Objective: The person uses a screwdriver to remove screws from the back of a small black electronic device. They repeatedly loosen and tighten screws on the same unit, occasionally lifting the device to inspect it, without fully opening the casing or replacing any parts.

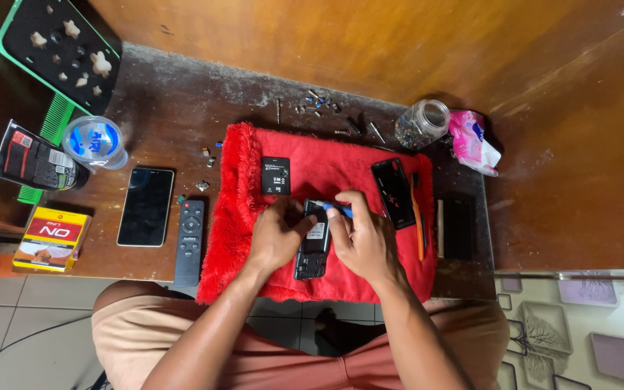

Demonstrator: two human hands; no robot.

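Phone: the opened phone (313, 249) lies lengthwise on the red cloth (240, 217), near its front edge.
Left hand (276, 235): grip closed on the phone's left side.
Right hand (361, 238): fingers pinch a blue tool (338, 209) at the phone's top end.
Open room: bare cloth left of the hands; battery (276, 175) behind, back cover (393, 192) right.
Surface (175, 108): remote (190, 242) and smartphone (146, 206) left of the cloth.
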